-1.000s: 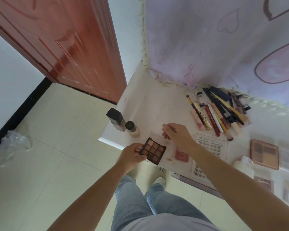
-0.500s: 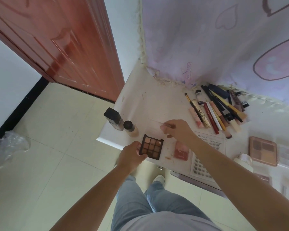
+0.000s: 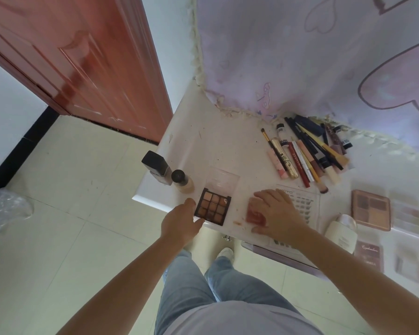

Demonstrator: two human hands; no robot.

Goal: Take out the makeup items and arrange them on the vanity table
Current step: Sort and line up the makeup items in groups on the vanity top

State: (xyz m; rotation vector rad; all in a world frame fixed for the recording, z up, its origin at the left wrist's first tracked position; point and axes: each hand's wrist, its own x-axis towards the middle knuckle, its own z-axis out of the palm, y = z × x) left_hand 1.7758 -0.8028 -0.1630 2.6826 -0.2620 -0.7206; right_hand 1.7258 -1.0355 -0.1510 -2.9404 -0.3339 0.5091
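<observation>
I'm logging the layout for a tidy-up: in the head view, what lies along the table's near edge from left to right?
Square black-capped bottle → round-capped foundation bottle → left hand → nine-pan eyeshadow palette → pink blush compact → right hand → white jar → rose-gold palette.

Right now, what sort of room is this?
Probably a bedroom corner at home: a white vanity table strewn with makeup, a red door beside it, and a heart-print curtain behind.
</observation>
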